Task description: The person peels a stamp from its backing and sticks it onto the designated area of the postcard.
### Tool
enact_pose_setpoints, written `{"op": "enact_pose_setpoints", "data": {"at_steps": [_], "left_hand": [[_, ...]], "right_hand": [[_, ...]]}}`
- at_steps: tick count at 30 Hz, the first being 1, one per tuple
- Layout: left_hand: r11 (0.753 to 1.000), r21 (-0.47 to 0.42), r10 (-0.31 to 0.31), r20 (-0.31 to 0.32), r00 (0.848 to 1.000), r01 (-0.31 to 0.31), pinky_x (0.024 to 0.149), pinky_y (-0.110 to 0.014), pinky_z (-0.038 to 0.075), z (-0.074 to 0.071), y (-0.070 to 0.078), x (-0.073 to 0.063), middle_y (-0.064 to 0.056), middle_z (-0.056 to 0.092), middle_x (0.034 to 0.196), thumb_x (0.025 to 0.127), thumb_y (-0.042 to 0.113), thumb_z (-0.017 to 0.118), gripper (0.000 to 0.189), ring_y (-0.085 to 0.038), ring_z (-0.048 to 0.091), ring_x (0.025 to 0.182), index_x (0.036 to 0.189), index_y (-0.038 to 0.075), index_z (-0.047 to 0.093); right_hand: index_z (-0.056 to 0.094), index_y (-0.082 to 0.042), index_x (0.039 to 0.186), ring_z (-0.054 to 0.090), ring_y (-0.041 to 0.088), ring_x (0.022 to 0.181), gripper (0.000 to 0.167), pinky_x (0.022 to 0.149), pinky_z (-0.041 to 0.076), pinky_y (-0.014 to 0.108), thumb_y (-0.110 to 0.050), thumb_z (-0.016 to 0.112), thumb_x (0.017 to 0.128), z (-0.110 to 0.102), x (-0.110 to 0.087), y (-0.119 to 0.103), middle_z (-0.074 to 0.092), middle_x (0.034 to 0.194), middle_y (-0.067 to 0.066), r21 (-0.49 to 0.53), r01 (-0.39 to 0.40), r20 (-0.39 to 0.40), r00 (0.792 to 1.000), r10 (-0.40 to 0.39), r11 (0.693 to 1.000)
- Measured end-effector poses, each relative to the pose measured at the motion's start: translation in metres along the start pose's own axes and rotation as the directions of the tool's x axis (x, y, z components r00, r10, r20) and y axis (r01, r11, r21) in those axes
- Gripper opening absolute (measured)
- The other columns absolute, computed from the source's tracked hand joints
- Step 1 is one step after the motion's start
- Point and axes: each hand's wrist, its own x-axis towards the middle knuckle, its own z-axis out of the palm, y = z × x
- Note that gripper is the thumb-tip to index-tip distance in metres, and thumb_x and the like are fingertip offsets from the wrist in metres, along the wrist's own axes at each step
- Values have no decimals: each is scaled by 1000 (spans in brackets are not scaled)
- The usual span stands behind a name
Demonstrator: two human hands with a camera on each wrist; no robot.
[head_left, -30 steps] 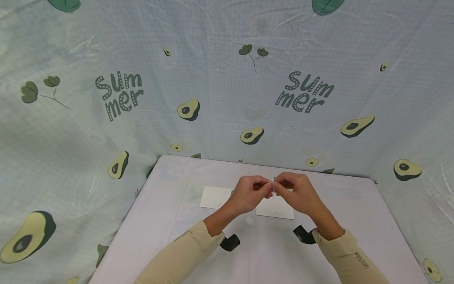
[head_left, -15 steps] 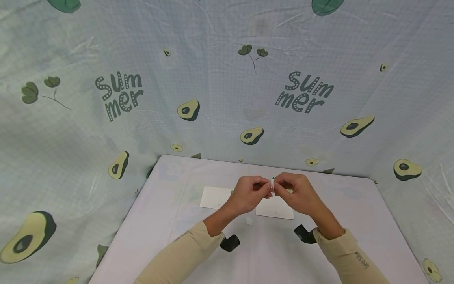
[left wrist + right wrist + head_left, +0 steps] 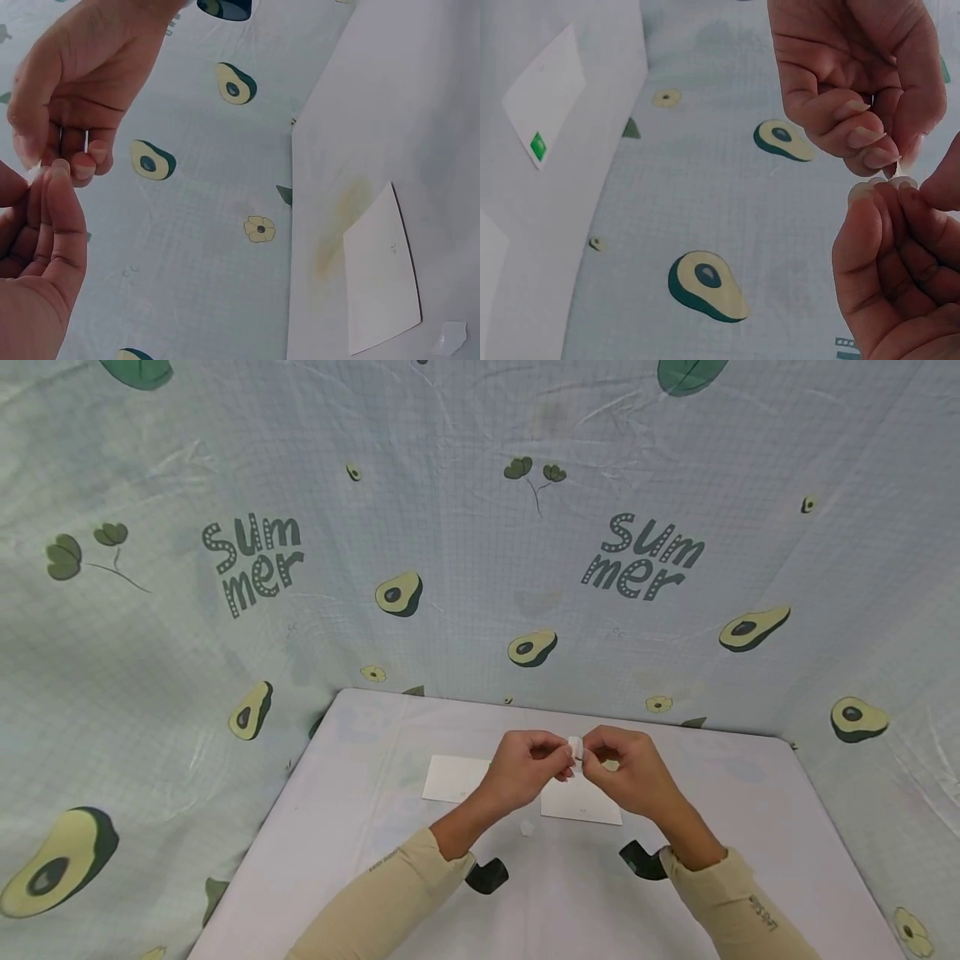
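Note:
In the head view my left hand point(image 3: 527, 768) and right hand point(image 3: 628, 770) meet above the table, fingertips nearly touching. Between them they pinch a small white piece of paper point(image 3: 576, 747), its upper part showing over the fingertips. Only a sliver of that paper point(image 3: 897, 171) shows in the right wrist view, the rest covered by fingers. A white card point(image 3: 452, 778) lies left of the hands, with a green square point(image 3: 538, 146) at one corner. Another white card point(image 3: 581, 802) lies below the hands, partly hidden by them.
A small whitish scrap point(image 3: 527, 828) lies on the white table point(image 3: 420, 852) in front of the cards. Black curved pieces point(image 3: 487, 876) stick out beside both forearms. A patterned cloth point(image 3: 465, 527) hangs behind the table and at its sides.
The paper between my fingertips has turned; half a second ago it showed as a narrow strip with a dark tip, and now a broader white face shows. The hands have barely moved.

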Motion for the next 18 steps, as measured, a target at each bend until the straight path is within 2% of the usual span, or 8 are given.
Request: {"op": "enact_pose_setpoints", "data": {"at_steps": [7,9,11,12,14,16,18], "left_hand": [[997,-61,-43,-58,997,39,76,-22,63,-11,-7,1,-30,74,99,102,8,63,20,-6,69,76,110,-8,73],[997,-67,-52,-61,997,48,76,-22,63,-14,-9,1,-32,73,101,102,7,63,19,-6,70,76,110,-7,73],[996,-73,-55,-62,997,51,77,-22,63,-16,-10,1,-32,72,101,102,8,63,20,-6,70,77,111,-7,73],[996,-74,-55,-61,997,50,77,-23,63,-17,-11,1,-32,72,101,102,8,63,20,-5,70,77,110,-7,73],[995,-81,-58,-56,997,54,77,-23,64,-18,-10,1,-32,72,100,102,8,63,20,-6,70,76,111,-8,72],[994,-90,-65,-50,997,60,78,-24,64,-19,-10,1,-30,72,99,102,8,64,20,-6,70,76,111,-8,72],[993,-97,-70,-42,997,66,78,-25,64,-19,-10,1,-30,72,99,102,9,64,21,-6,70,76,111,-9,72]], "right_hand": [[70,-9,84,60,4,71,22,69,58,18,12,64,89,-14,-21,10,69,78,0,-56,-130,-38,991,128,990],[70,-12,82,59,3,70,24,67,57,19,10,64,90,-20,-31,13,67,77,-4,-92,-183,11,983,185,979],[69,-15,81,56,1,68,24,63,54,20,7,64,91,-24,-40,16,64,74,-8,-139,-222,99,967,237,965],[68,-16,80,54,0,66,24,61,52,21,5,64,91,-26,-43,17,62,72,-10,-164,-236,157,952,261,958],[67,-16,79,49,-1,62,22,56,47,21,1,63,92,-31,-50,20,58,68,-11,-202,-262,286,906,313,944],[66,-17,76,45,-1,58,22,53,42,22,-1,63,92,-36,-56,23,54,64,-11,-257,-283,394,843,368,924],[64,-17,73,43,1,57,23,52,39,22,-3,64,91,-42,-63,25,52,63,-10,-314,-313,483,761,434,896]]}}
